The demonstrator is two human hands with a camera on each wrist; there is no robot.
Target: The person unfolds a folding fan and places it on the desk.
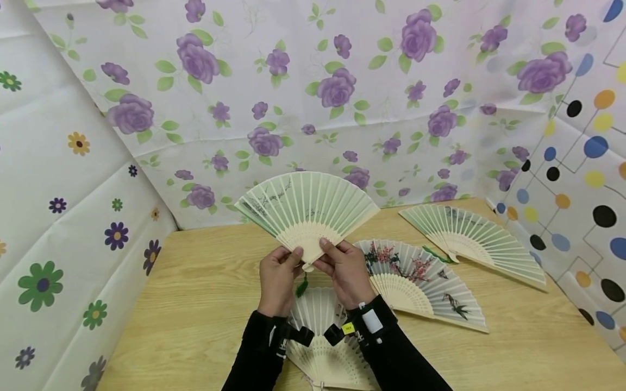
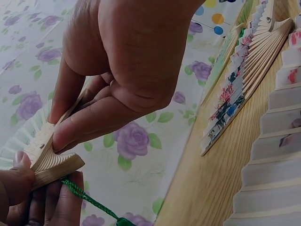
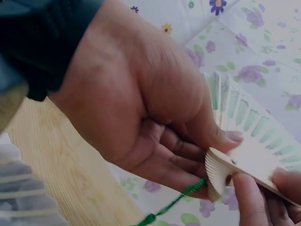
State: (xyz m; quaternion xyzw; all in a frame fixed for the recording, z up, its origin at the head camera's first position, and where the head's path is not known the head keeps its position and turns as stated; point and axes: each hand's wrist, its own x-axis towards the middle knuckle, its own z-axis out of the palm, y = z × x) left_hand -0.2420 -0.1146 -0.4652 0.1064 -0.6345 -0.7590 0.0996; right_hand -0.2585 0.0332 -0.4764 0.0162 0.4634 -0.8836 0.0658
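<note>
A spread pale green folding fan (image 1: 308,209) is held up above the table, its dark painted lines on the left part. My left hand (image 1: 280,278) pinches the lower left end of its ribs between thumb and fingers. On the other side my right hand (image 1: 348,271) pinches the lower right ribs, thumb in front. From the fan's pivot hangs a green tassel (image 1: 301,285). In the left wrist view both hands grip the bamboo ribs (image 2: 44,153) near the pivot. The right wrist view shows the cream guard stick (image 3: 249,174) between the two hands.
A white fan (image 1: 325,353) lies open below my forearms, partly hidden by them. To the right lie a white fan with pink blossoms (image 1: 430,288) and another green fan (image 1: 476,239). The wooden table (image 1: 195,304) meets flowered cloth walls (image 1: 293,108) behind.
</note>
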